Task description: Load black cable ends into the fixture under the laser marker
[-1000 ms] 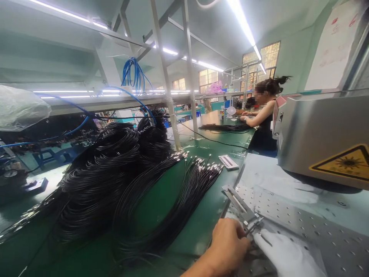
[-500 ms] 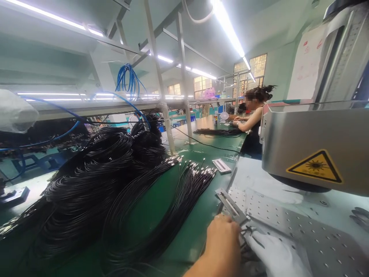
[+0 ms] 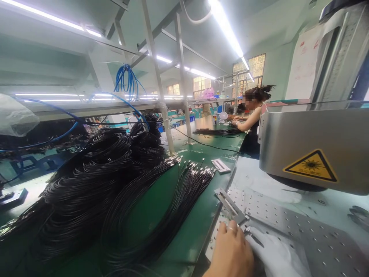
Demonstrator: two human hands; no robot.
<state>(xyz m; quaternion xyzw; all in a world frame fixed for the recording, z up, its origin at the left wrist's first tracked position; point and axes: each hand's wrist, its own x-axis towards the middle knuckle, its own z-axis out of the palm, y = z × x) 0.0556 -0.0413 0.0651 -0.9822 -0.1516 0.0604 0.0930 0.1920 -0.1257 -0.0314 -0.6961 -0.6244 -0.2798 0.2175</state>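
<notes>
My left hand (image 3: 232, 248), bare with a ring on one finger, is curled at the near end of a slotted metal fixture (image 3: 229, 204) beside the table edge. Whatever its fingers hold is hidden behind them. Close on its right is my right hand (image 3: 278, 252), in a white glove, with fingers closed near small dark and metallic pieces that I cannot make out. Both hands are over a perforated metal plate (image 3: 317, 231). On the green table, a bundle of black cables (image 3: 173, 207) with shiny metal ends points toward the fixture.
A large heap of coiled black cables (image 3: 86, 184) covers the left side. A second slotted metal piece (image 3: 221, 166) lies on the green table (image 3: 150, 200). A machine head (image 3: 311, 150) with a laser warning sign overhangs the plate. A co-worker (image 3: 253, 111) sits further along the table.
My left hand has shifted right and slightly down, closer to the gloved right hand, uncovering part of the plate's left edge. The cables and fixture look unmoved.
</notes>
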